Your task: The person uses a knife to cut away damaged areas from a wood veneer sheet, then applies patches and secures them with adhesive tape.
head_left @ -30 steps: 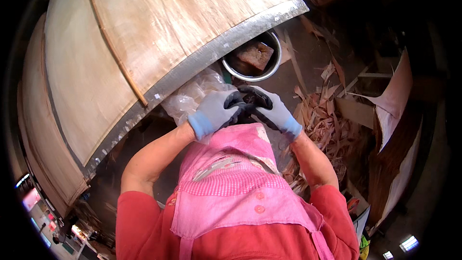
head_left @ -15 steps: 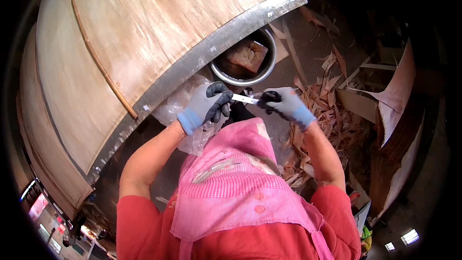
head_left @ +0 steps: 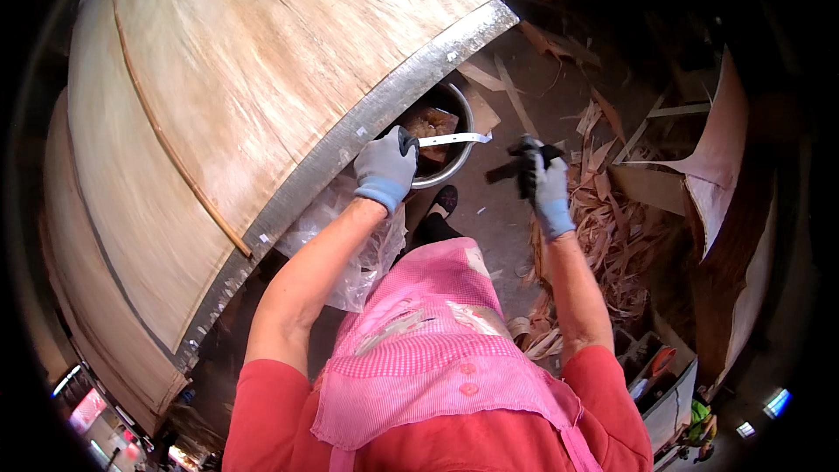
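A white strip with small dark marks [head_left: 454,139] stretches to the right from my left hand [head_left: 388,163], whose gloved fingers are closed on one end of it. The strip's free end curls over the rim of a round metal basin [head_left: 468,146]. Inside the basin sits a brown, rough-topped block [head_left: 434,125]. My right hand [head_left: 544,177], in a grey glove with black fingers, is off to the right, apart from the strip. Motion smears its dark fingers, so whether it holds anything is unclear.
On the left a large stack of pale wood veneer sheets [head_left: 288,61] has a grey metal-like edge [head_left: 350,140]. Crumpled clear plastic [head_left: 354,253] lies below it. Veneer scraps [head_left: 612,236] cover the floor at right, beside curled sheets [head_left: 721,157]. A box [head_left: 664,385] stands lower right.
My hands have moved apart. The left lifted the white strip up over the basin; the right let go of its end and swung to the right.
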`<state>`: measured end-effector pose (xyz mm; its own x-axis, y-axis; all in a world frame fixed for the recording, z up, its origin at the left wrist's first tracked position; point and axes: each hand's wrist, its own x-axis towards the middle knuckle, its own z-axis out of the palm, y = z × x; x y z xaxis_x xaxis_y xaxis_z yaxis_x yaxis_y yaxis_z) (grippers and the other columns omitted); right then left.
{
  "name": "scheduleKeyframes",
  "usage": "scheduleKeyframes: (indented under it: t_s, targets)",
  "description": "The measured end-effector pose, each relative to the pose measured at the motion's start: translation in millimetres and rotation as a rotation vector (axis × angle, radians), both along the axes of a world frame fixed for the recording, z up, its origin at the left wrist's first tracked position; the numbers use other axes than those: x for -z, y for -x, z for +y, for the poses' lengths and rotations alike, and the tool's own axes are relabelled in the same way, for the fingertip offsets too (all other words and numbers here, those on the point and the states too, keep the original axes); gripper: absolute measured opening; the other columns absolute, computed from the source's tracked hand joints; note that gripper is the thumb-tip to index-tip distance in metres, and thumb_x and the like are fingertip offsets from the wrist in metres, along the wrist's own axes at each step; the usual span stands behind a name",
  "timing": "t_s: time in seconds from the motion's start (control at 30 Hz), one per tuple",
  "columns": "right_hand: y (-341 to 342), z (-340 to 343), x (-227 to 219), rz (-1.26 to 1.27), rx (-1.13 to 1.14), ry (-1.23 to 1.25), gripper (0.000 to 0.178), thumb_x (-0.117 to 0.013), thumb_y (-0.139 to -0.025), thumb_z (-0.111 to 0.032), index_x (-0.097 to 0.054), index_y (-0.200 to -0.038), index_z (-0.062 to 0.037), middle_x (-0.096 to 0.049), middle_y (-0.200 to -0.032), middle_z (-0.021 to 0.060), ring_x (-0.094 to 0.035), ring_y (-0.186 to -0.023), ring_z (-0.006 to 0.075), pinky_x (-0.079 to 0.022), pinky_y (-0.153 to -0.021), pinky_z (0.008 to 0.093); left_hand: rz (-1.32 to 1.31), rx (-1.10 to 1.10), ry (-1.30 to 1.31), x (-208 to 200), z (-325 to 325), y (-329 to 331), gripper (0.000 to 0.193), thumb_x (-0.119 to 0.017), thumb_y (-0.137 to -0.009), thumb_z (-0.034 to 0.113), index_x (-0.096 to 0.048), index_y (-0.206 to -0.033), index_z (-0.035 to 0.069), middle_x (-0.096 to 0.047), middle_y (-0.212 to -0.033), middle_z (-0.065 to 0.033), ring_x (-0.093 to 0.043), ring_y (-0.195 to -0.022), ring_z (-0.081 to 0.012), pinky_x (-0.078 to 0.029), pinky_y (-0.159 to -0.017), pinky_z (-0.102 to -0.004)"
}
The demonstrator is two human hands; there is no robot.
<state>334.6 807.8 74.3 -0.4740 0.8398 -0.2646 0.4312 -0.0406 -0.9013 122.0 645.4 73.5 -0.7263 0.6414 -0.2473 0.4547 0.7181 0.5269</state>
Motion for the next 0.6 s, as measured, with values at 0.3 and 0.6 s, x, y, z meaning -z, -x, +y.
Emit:
scheduleKeyframes:
  t_s: [0.3,0.6]
  targets:
    - [63.2,-53.9,22.6,0.354,-0.07,0.212,0.02,-0.066,-0.086,-0.003,-0.069,-0.105,-0.0015,-0.07,-0.094,0.0033,-0.063,-0.085,0.0111,-0.052,-0.078,0.0262,0.099,0.063,0.038,4.0,13.7,-10.0,0.02,-0.064,-0.084,0.029,-0.064,-0.092,0.011,-0.067,-0.079,-0.0179,-0.065,-0.076,-0.0393,-0.05,-0.068,-0.0491]
    - [71.3,-45.2,37.5,0.25,-0.148,-0.013,0.022,-0.068,-0.084,-0.005,-0.07,-0.105,-0.0012,-0.071,-0.094,0.0039,-0.063,-0.082,0.011,-0.05,-0.076,0.0259,0.028,-0.108,-0.122,-31.0,-73.6,0.5,0.018,-0.067,-0.083,0.017,-0.066,-0.094,0.003,-0.069,-0.082,-0.0186,-0.069,-0.075,-0.0324,-0.052,-0.068,-0.0403]
